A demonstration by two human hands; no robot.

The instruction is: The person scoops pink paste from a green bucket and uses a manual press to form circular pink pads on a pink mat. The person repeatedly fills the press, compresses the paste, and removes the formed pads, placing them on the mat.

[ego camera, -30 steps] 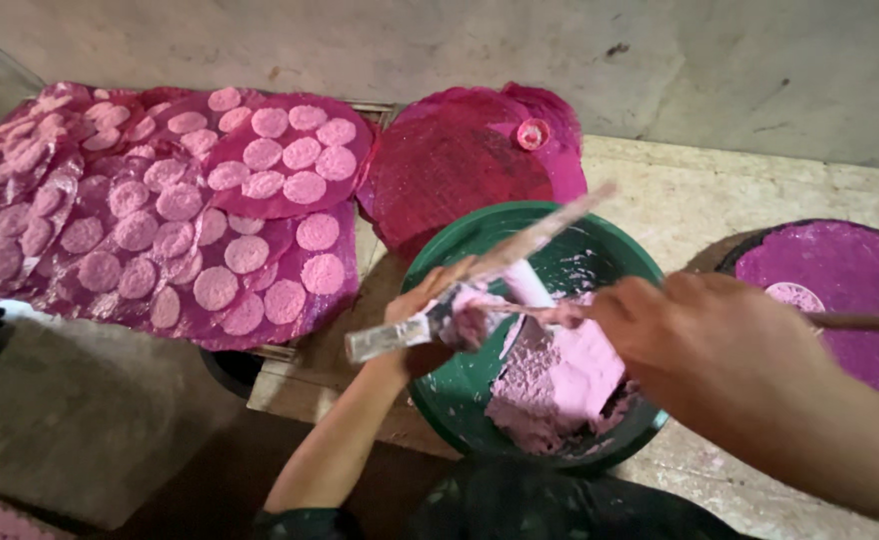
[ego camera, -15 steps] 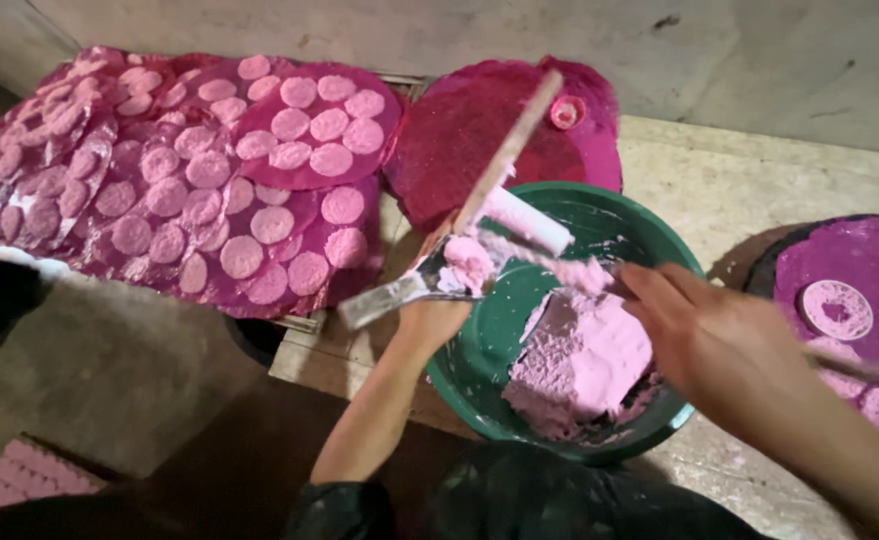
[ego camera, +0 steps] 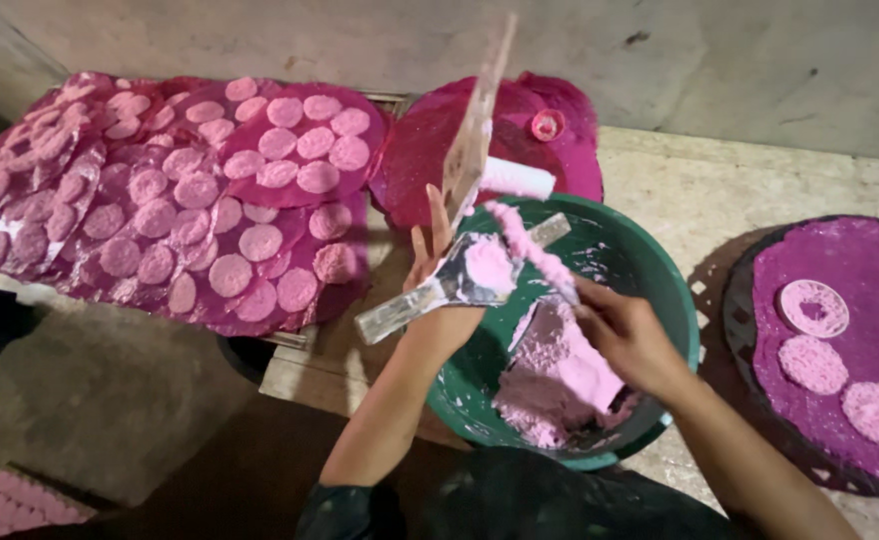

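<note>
Fingers (ego camera: 430,235) of my left hand (ego camera: 438,290) are wrapped round two flat tools at once, as far as I can tell: a trowel-like metal scraper (ego camera: 450,290) loaded with pink paste, and a long thin wooden slat (ego camera: 478,125) standing nearly upright. Right hand (ego camera: 628,335) has its fingers closed on something thin at the scraper's edge; exactly what, I cannot tell, since paste hides it. A strand of pink paste (ego camera: 535,250) hangs between the two hands.

Head view, only one: both hands work over the green basin (ego camera: 660,290), which holds a slab of pink paste (ego camera: 565,375) in its bottom. Left of it, dark magenta sheets (ego camera: 190,200) covered with pale pink discs lie spread over a low table. Right of the basin, a round purple tray (ego camera: 860,300) carries three pink discs and a ring mould (ego camera: 812,307), well apart from the hands.

Step, I judge: wiping paste off the scraper. Next move calls for steady scraper and clean pull.
</note>
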